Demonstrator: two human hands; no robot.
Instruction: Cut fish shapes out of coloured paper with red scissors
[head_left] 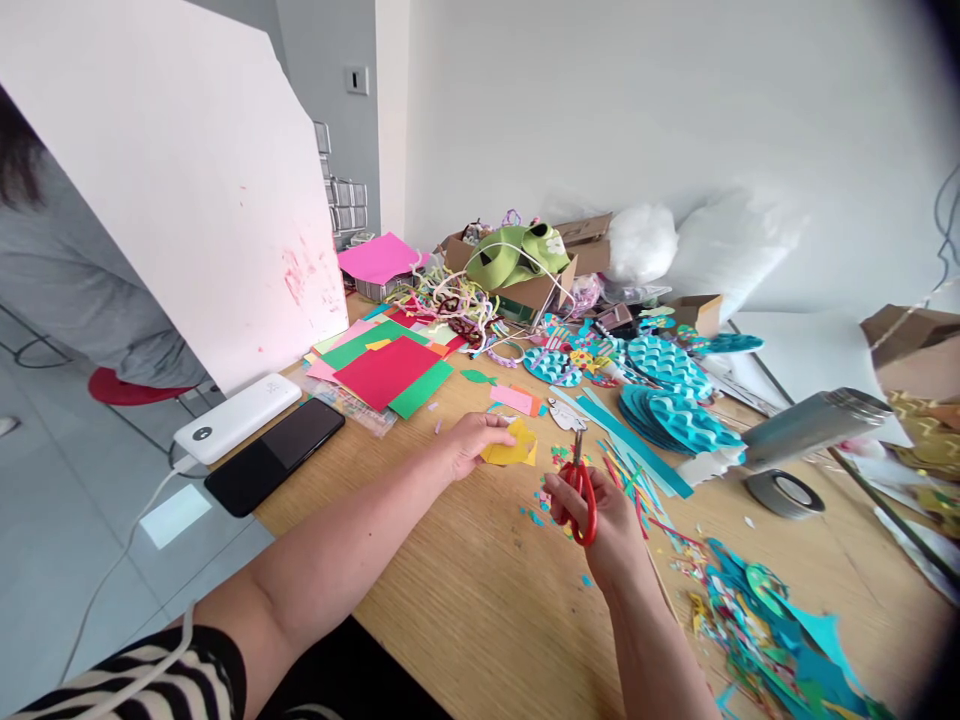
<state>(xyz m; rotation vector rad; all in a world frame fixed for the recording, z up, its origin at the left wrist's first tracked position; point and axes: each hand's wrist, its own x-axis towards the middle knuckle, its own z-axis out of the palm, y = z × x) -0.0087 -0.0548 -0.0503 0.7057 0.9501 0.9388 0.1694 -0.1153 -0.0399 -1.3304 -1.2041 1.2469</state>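
Note:
My left hand (472, 440) rests on the wooden table (480, 600) with its fingers pinched on a small yellow paper piece (512, 447). My right hand (600, 525) is closed through the handles of red scissors (581, 490), whose blades point away towards a white paper cut-out (565, 415). Small paper snippets (536, 505) lie between the two hands.
A stack of coloured paper sheets (386, 372), a white power bank (236, 417) and a black phone (274, 455) lie at the left. Blue scalloped paper discs (675, 400), a tape roll (784, 492), a metal flask (814, 425) and paper scraps (772, 620) fill the right. A white board (180, 180) and a seated person (67, 270) are at the left.

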